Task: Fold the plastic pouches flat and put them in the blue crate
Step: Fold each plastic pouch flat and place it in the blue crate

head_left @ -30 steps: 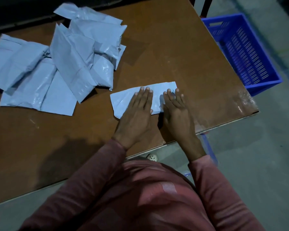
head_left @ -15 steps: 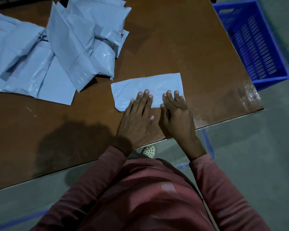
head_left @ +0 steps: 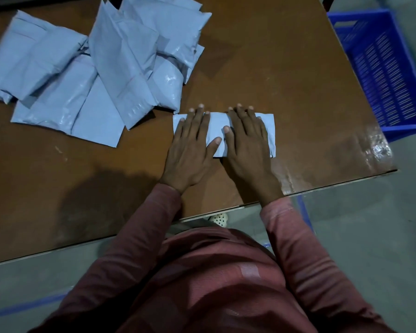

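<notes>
A pale blue plastic pouch [head_left: 218,127] lies folded into a narrow strip on the brown table [head_left: 274,68], near its front right corner. My left hand [head_left: 192,145] lies flat on the strip's left half, fingers straight. On the right half my right hand [head_left: 246,145] presses down the same way, and the two thumbs almost meet over the middle. A pile of several unfolded pale blue pouches [head_left: 101,66] covers the table's far left. The blue crate [head_left: 384,73] stands on the floor off the table's right edge; the part of its inside that shows holds nothing.
The table's front edge [head_left: 226,210] runs just in front of my wrists, and its right corner is glossy. Grey floor with blue tape lines lies below. A white perforated shoe [head_left: 218,218] peeks out under the table edge.
Both hands slid forward from the pouch's near edge to cover it fully. The pouch now shows as a narrower strip than before.
</notes>
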Available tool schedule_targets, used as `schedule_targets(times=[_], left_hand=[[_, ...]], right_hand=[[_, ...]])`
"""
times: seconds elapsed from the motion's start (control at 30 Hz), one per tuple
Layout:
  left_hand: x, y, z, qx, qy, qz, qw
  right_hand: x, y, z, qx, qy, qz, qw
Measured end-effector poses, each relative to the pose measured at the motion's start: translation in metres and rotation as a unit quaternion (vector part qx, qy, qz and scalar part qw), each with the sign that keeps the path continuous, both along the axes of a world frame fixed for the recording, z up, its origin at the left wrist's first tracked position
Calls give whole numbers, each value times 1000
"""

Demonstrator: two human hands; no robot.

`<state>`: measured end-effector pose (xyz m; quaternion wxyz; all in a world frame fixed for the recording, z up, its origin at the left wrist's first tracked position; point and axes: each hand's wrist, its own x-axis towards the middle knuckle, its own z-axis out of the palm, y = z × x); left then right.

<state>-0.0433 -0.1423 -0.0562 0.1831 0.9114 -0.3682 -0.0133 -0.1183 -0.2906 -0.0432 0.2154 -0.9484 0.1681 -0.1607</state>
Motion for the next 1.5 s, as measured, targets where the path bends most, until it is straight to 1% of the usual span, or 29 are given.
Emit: schedule_targets(times=[0.1,0.27,0.57,0.63,0.7,0.77,0.83,1.03,1.27,1.5], left_hand=[[2,0,-8,33,-27,-13,999],[4,-5,-9,61,-36,-1,998],[5,-4,-7,72,-33,-3,997],[6,-3,-3,63,-11,-11,998],[11,-4,4,34,15,-15,999],[19,-9,11,-1,21,-3,1000],[30,-14,14,-13,25,13,1000],[36,-16,-3,27,-5,5,1000],[38,-18,-5,53,-27,7,998],[38,-18,-3,44,-26,-1,999]], right_hand=[[0,2,-7,-85,31,-24,996],[6,-1,-14,-114,53,-34,991],[6,-4,-13,-89,60,-19,994],[6,-8,-10,-66,61,-7,996],[9,-12,-6,-32,48,-6,998],[18,-17,-3,-42,19,-18,999],[28,-20,-3,-55,7,-30,998],[35,-21,-22,-91,26,-66,993],[34,-21,-24,-109,11,-67,992],[35,-22,-18,-103,31,-61,992]])
